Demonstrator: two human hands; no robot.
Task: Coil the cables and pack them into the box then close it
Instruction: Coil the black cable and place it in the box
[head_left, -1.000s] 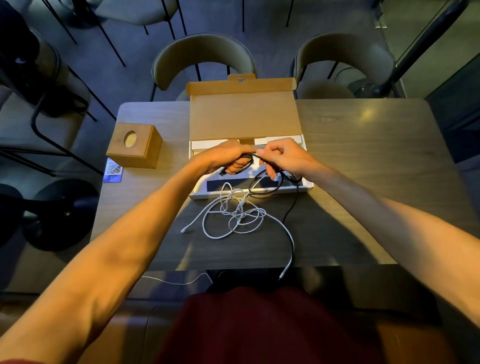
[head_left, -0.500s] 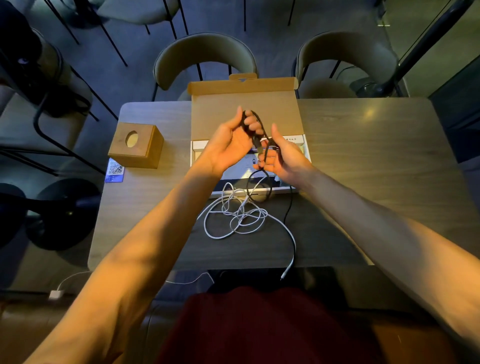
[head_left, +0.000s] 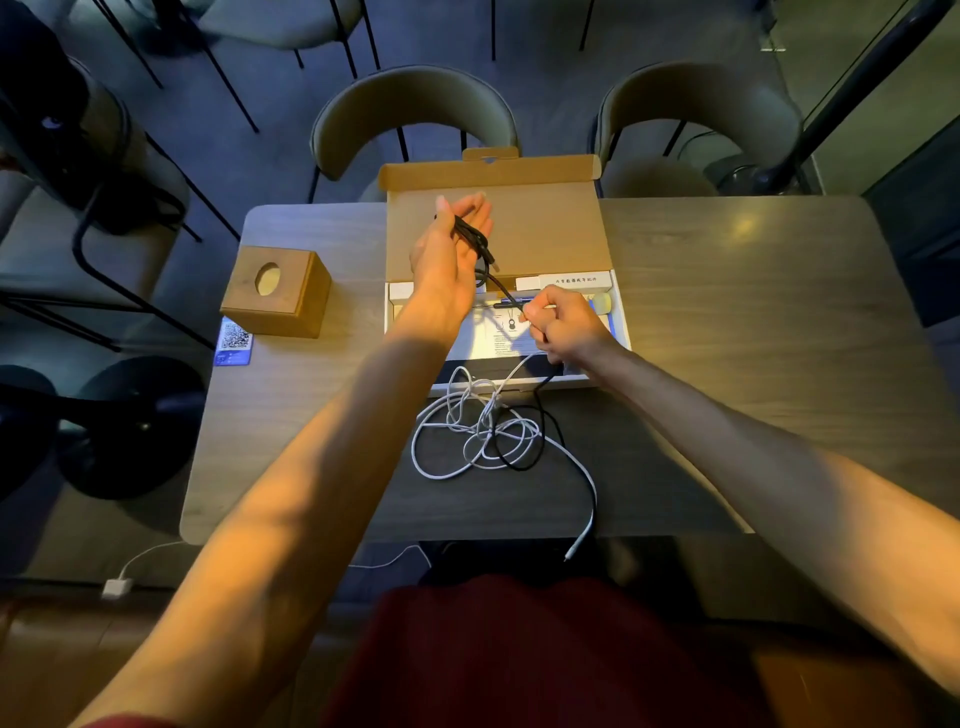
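**Left hand (head_left: 449, 260) raised with loops of black cable (head_left: 501, 285), right hand (head_left: 569, 327) pinched on the run**

The left hand was held up over the folded-back lid (head_left: 550, 234) of the box (head_left: 621, 332), palm turned inward and fingers kept nearly straight. Several loops of the black cable were draped across it, between thumb and fingers. No clenching of that hand on the loops could be made out.

The right hand was held lower, over the open tray of the box, with its fingers curled. The black cable was pinched at their tips, and a short stretch of it was drawn on a slant between the two hands. Below the right hand the rest of the cable was seen dropping over the near wall of the box. From there it was laid in a wide loop on the table (head_left: 727, 322), partly across the white cable (head_left: 441, 470).

The white cable was left in a loose tangle on the table just in front of the box. One end was trailed toward the near edge, and its plug was hung just past that edge.

The box was set open at the far middle of the table, with a printed leaflet (head_left: 493, 340) laid in its white tray. A wooden cube (head_left: 278, 293) with a round hole was stood to the left of the box, apart from it. A card (head_left: 234, 342) with a printed code was laid just beside the cube, at the table's left edge. Two chairs (head_left: 415, 111) were placed at the far side of the table.
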